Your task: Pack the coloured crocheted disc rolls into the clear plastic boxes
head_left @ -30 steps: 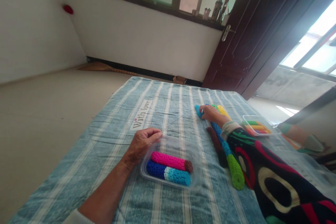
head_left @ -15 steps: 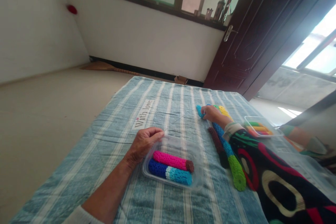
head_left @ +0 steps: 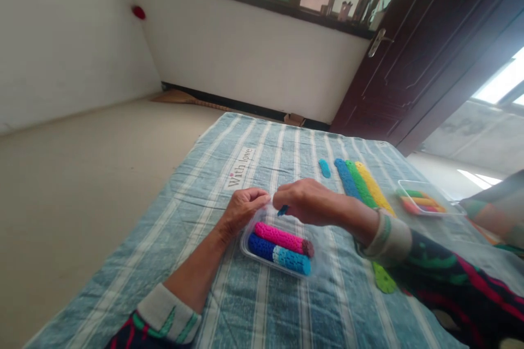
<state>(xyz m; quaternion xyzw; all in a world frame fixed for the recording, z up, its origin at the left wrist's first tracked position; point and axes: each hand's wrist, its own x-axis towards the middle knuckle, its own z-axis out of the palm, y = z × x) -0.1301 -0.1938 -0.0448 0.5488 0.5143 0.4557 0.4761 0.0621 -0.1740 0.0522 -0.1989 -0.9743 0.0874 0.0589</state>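
Observation:
My left hand (head_left: 245, 208) pinches the far-left rim of a clear plastic container (head_left: 244, 245) on the cloth. Inside lie a pink crocheted roll (head_left: 280, 235) with a brown end and, beside it, a roll in dark blue, white and light blue (head_left: 282, 254). Over the container's far side, my right hand (head_left: 305, 202) is closed around a blue crocheted piece (head_left: 282, 210); only its tip shows below the fingers. Beyond that hand, a short light-blue crocheted piece (head_left: 325, 168) rests on the cloth. Blue (head_left: 347, 179), green (head_left: 361, 182) and yellow (head_left: 373, 188) crocheted strips lie side by side, partly behind my right forearm.
A second clear container (head_left: 429, 211) with several colourful rolls stands at the right. A lime-green crocheted end (head_left: 383, 279) shows below my right sleeve. The striped cloth (head_left: 213, 174) covers the table; a dark door (head_left: 393, 65) rises beyond.
My right hand has come from the far side of the table to the container, bringing a blue crocheted piece. The light-blue piece stays behind on the cloth. My left hand still grips the rim.

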